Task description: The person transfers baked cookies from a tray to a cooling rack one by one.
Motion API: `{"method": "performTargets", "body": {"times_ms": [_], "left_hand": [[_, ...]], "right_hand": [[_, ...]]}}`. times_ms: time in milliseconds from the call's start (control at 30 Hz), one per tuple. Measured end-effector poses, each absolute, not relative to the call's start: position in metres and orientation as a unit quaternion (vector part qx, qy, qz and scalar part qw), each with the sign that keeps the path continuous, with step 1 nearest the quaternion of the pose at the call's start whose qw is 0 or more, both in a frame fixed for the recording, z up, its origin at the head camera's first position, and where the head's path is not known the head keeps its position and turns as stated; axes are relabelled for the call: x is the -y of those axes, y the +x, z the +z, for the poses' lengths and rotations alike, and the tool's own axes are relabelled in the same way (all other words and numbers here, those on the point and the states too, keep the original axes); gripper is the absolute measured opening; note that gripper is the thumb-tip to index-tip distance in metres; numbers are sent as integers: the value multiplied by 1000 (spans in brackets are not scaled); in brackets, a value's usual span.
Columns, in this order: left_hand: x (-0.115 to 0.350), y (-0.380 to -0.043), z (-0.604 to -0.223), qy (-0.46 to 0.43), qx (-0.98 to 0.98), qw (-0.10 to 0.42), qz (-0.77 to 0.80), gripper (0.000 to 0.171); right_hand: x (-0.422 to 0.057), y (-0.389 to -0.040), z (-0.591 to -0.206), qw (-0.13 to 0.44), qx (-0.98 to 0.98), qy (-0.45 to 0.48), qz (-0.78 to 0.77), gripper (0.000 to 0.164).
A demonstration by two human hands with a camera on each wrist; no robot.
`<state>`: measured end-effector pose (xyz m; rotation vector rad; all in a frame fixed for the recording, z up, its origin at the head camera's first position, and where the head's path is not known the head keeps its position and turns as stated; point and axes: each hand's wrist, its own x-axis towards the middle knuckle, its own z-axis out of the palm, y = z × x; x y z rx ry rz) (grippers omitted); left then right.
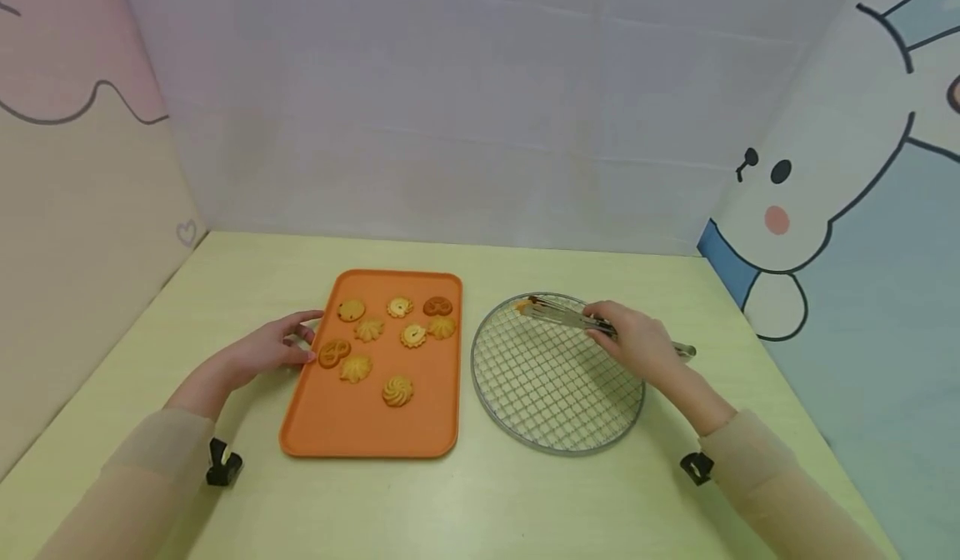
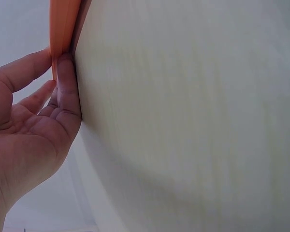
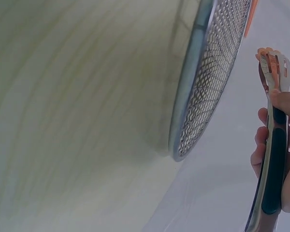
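My left hand (image 1: 272, 347) pinches the left edge of an orange tray (image 1: 360, 431), thumb and fingers on either side of its rim (image 2: 64, 29). Several cookies lie on the tray, among them a pretzel-shaped cookie (image 1: 334, 353) near that hand and a swirled cookie (image 1: 397, 391) lower down. My right hand (image 1: 633, 339) grips metal tongs (image 1: 558, 314) with dark green handle grips (image 3: 274, 169). Between the tong tips is a small golden cookie (image 3: 264, 51), over the far left part of a round wire rack (image 1: 558, 385).
Tray and rack lie side by side on a pale wooden table (image 1: 495, 510), a narrow strip apart. A pale wall cloth (image 1: 465, 110) stands behind the table, and printed panels with cartoon figures (image 1: 795, 210) flank it. Each sleeve has a black clip (image 1: 223, 462) at the wrist.
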<state>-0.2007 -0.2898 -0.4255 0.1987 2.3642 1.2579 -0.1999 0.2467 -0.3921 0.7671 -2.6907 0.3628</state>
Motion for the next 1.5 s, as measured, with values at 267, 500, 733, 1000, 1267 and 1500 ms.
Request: {"method": "performTargets", "body": {"times_ms": [267, 500, 733, 1000, 1267, 1500], "left_hand": [[288, -197, -426, 76, -850, 224, 470, 74], [288, -196, -428, 74, -848, 223, 474, 74], [288, -196, -426, 78, -849, 222, 474, 74], [288, -198, -424, 69, -855, 228, 460, 74], [288, -200, -424, 62, -855, 234, 459, 75], [288, -200, -424, 61, -855, 234, 459, 74]], "right_hand": [[-255, -211, -401, 142, 951, 254, 103, 30], [-256, -216, -405, 135, 953, 254, 98, 30], [-254, -217, -406, 130, 953, 257, 94, 29], [-254, -216, -407, 126, 952, 261, 99, 30], [-255, -213, -406, 109, 953, 262, 108, 34], [-257, -209, -408, 90, 954, 260, 116, 40]]}}
